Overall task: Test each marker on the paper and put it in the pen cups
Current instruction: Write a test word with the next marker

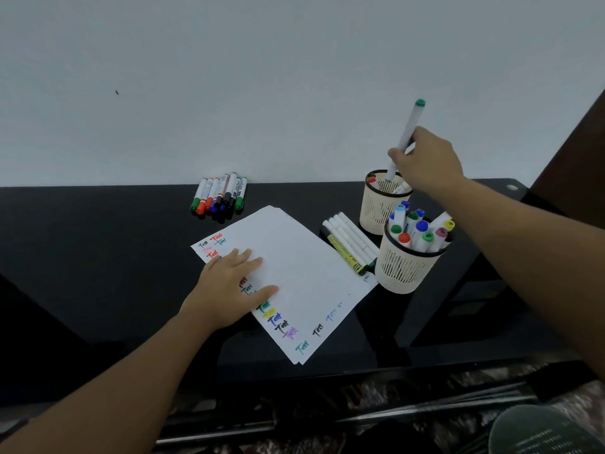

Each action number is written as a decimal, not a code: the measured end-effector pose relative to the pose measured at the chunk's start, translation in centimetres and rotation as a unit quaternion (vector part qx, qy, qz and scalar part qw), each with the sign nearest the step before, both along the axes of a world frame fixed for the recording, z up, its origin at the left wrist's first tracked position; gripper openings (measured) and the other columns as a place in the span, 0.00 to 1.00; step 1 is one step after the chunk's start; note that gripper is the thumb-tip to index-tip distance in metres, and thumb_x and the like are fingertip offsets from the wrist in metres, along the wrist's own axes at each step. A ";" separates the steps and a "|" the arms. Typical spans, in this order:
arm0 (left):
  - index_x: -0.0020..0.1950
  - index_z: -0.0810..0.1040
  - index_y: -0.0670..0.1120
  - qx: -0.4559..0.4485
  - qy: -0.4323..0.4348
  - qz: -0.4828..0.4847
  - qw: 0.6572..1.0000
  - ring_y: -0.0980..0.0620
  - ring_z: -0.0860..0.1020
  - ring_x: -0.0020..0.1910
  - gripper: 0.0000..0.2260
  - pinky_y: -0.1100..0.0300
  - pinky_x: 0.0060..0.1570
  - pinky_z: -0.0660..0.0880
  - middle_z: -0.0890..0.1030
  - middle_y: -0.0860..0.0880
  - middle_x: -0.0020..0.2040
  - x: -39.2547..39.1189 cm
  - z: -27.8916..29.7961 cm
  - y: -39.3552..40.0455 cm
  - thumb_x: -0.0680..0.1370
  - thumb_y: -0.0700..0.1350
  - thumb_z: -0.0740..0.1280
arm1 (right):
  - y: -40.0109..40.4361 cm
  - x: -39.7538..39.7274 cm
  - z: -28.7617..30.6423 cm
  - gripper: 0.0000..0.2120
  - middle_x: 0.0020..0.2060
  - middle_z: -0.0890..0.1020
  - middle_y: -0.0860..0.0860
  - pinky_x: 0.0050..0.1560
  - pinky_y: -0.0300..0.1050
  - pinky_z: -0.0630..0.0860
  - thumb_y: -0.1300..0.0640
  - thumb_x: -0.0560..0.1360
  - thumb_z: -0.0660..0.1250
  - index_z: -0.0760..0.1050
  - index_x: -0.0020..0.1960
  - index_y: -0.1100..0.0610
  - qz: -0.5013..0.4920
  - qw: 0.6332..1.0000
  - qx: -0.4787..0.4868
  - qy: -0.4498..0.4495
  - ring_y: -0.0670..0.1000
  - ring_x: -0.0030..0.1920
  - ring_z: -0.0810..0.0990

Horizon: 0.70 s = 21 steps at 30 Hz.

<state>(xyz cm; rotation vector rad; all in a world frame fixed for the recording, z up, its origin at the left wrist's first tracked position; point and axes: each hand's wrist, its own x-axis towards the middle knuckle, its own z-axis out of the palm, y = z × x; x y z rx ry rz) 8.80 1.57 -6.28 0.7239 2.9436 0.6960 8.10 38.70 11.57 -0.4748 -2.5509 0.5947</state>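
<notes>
My right hand (425, 160) grips a white marker with a green end cap (410, 126), held nearly upright with its lower tip inside the far cream pen cup (376, 209). A nearer cream pen cup (404, 273) is packed with several markers with coloured caps. My left hand (230, 288) rests flat with fingers spread on the white paper (304, 273), which carries coloured test marks along its left and bottom edges. Several white markers and a yellow one (348, 242) lie beside the paper's right edge. A pile of whiteboard markers (219, 196) lies at the back of the table.
The black table (98, 257) runs along a pale wall (229, 77). A dark panel (569, 158) stands at the far right. Below the table's front edge is patterned flooring and a grey round object (537, 430) at bottom right.
</notes>
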 end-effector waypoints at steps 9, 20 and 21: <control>0.78 0.68 0.58 0.002 -0.001 0.002 1.000 0.54 0.54 0.81 0.45 0.48 0.80 0.47 0.61 0.55 0.81 0.1 0.2 0.1 0.67 0.81 0.54 | 0.2 0.2 -1.7 0.13 0.49 0.81 0.51 0.44 0.47 0.73 0.41 0.81 0.65 0.75 0.55 0.51 -0.006 0.999 -0.008 -0.053 0.54 0.47 0.81; 0.76 0.70 0.56 0.047 -0.006 0.010 0.999 0.54 0.56 0.80 0.37 0.50 0.79 0.53 0.64 0.53 0.80 0.5 0.8 0.1 0.71 0.73 0.65 | -3.6 0.1 -0.9 0.09 0.43 0.83 0.47 0.46 0.48 0.76 0.45 0.82 0.63 0.76 0.52 0.50 0.069 0.997 0.012 0.015 0.52 0.46 0.81; 0.76 0.71 0.56 0.063 -0.002 0.019 0.998 0.54 0.57 0.79 0.35 0.52 0.78 0.54 0.65 0.54 0.79 0.5 0.9 0.0 0.72 0.71 0.67 | -4.5 0.1 -0.8 0.09 0.41 0.82 0.46 0.46 0.49 0.77 0.45 0.82 0.63 0.76 0.51 0.50 0.088 0.996 0.022 0.016 0.52 0.44 0.81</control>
